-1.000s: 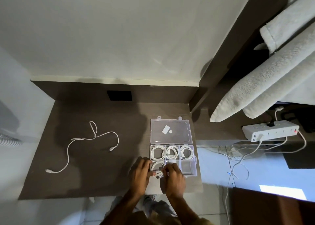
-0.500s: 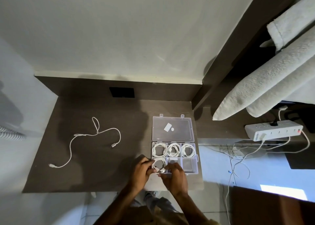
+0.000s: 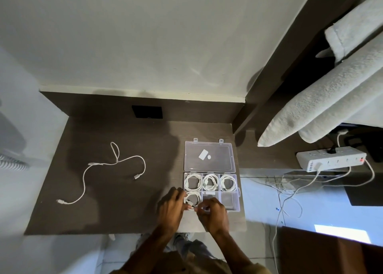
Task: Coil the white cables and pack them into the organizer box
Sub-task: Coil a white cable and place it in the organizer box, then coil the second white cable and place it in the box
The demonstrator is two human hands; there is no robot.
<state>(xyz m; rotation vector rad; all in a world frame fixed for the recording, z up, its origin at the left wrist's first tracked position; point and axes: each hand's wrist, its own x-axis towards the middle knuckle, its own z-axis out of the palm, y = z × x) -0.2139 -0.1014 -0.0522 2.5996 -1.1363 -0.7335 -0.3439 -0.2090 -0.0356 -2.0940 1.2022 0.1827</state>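
Note:
A clear organizer box (image 3: pixel 234 201) lies open at the right of the dark desk, its lid (image 3: pixel 209 156) folded back. The three far compartments each hold a coiled white cable (image 3: pixel 210 182). A fourth coiled cable (image 3: pixel 193 198) sits in the near-left compartment. My left hand (image 3: pixel 171 208) and my right hand (image 3: pixel 212 214) meet at that compartment's near edge, fingers pinching the coil's end. A loose, uncoiled white cable (image 3: pixel 103 166) sprawls on the desk to the left.
A black wall plate (image 3: pixel 147 112) sits at the desk's back. A white power strip (image 3: pixel 331 158) with trailing cords rests on a ledge to the right. White folded towels (image 3: pixel 323 99) hang above it. The desk's near edge runs just under my wrists.
Both hands have stayed at the near-left compartment, working the coiled cable down into it. The view has shifted slightly; the loose cable has not moved.

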